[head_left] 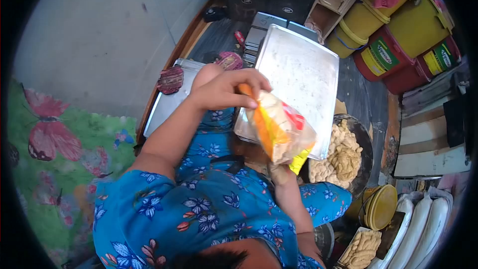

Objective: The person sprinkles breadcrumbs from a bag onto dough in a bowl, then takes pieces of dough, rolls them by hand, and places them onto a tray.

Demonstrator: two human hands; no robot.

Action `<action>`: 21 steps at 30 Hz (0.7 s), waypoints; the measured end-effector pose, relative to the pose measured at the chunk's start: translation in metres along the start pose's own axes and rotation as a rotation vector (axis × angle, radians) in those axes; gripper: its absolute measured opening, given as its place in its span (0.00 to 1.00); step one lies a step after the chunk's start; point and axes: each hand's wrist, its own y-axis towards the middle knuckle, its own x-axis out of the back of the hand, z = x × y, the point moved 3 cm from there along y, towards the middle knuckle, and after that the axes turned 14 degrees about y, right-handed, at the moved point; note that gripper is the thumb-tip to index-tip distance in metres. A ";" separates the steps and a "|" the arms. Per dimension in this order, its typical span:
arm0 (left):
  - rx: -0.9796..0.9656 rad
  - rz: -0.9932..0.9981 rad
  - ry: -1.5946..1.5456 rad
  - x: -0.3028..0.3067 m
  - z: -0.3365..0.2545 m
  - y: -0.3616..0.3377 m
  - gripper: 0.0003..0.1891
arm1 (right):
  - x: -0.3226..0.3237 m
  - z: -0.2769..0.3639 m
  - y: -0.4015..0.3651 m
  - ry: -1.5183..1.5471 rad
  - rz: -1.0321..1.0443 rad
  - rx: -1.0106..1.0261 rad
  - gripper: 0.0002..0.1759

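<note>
A clear plastic packet with orange, yellow and red print hangs in front of my chest, tilted, with something tan inside. My left hand pinches its upper orange edge between thumb and fingers. At the packet's lower end, my right hand is closed around it, its fingers mostly hidden. Behind the packet lies a large metal baking tray. Close to my right knee stands a round dark basin holding tan dough-like lumps.
Yellow and red buckets stand at upper right. A yellow lidded bucket, a tin of tan dough and long white wrapped bundles are at lower right. Patterned mitts rest on another metal tray by the wall.
</note>
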 end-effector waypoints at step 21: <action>0.361 -0.697 0.505 0.109 0.005 -0.144 0.06 | 0.076 -0.061 0.117 -1.078 -0.466 -0.704 0.34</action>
